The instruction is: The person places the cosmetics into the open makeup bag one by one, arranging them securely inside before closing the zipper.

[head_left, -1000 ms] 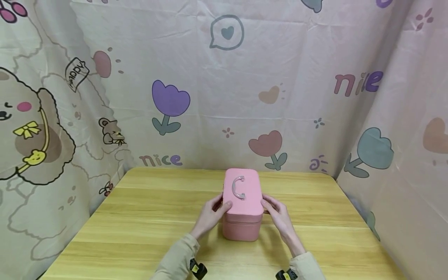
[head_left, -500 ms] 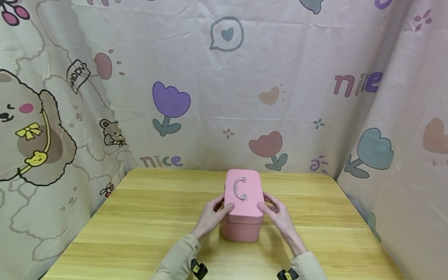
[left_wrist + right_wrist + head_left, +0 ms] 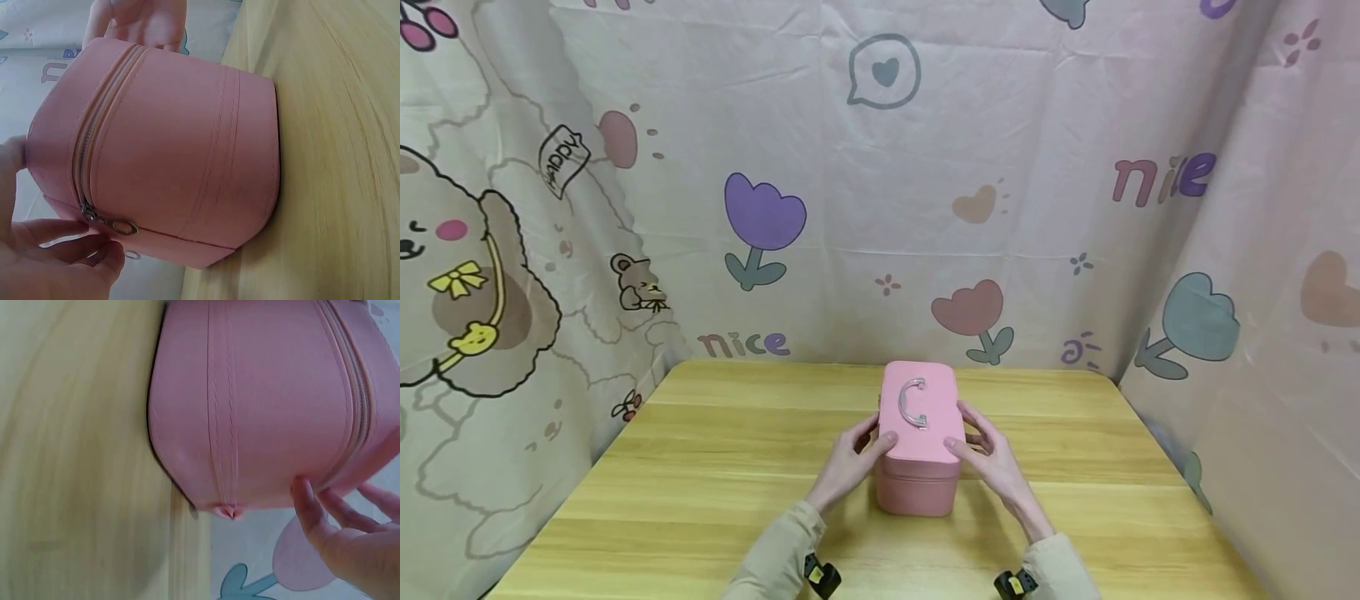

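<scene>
I have both hands on the pink case [image 3: 919,468], which stands upright on the wooden table [image 3: 737,442], a little right of the middle, its lid [image 3: 938,408] down.

My left hand [image 3: 846,460] is clamped on the case: the thumb rests on the lid towards the near left corner, and the fingers bend in against the left side. From the left wrist they are bunched just beside the zip pull [image 3: 92,214]; whether they touch it I cannot tell. The zip [image 3: 88,140] runs round the case below the lid.

My right hand [image 3: 992,462] is clamped on the case too, with the thumb on the lid near its right edge and the fingers along the right side, a little apart from one another. From the right wrist one fingertip presses the pink wall close to the zip.

Between my hands and farther off, the metal handle [image 3: 903,404] sits on the lid, its arch bowed to the left.

I wear beige sleeves [image 3: 778,546], with a black device [image 3: 822,577] at each wrist. On the far, left and right sides hangs pale cloth [image 3: 1037,108], printed with tulips, hearts and the word "nice".
</scene>
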### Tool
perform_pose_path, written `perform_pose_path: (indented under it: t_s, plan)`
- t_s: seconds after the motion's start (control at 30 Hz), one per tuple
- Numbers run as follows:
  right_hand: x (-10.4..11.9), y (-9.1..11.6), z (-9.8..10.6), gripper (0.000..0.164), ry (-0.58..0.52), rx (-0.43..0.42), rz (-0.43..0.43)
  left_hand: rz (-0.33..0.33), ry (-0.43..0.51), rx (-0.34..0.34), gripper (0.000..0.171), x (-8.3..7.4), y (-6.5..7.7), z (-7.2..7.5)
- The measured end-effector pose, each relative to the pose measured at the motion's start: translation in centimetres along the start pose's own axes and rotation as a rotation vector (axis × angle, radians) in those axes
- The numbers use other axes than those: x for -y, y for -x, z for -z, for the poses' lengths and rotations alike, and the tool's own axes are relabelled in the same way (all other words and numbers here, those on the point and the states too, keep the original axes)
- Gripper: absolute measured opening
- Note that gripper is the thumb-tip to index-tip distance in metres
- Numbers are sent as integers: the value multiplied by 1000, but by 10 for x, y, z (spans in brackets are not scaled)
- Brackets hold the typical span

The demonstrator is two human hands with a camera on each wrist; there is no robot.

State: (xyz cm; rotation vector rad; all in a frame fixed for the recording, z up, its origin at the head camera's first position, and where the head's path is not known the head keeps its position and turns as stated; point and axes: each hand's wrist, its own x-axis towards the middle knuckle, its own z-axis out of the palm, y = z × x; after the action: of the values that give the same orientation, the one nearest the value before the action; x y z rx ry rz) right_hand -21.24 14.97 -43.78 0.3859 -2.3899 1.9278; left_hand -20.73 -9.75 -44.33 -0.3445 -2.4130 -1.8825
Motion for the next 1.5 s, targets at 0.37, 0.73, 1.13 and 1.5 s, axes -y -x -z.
perform_pose_path:
  t_s: [0.37,0.73,1.13,1.5]
  plan:
    - [-3,0,3,45,46,2,96,-86,-30,-104,30,11,4,9]
    - [-1,-3,6,44,80,17,83,-69,56,18,42,15,2,17]
    - [-3,-2,11,71,100,125,108,-87,-27,-22,33,14,3,16]
    - [-4,-1,13,73,81,143,99,-133,-242,-58,16,13,5,17]
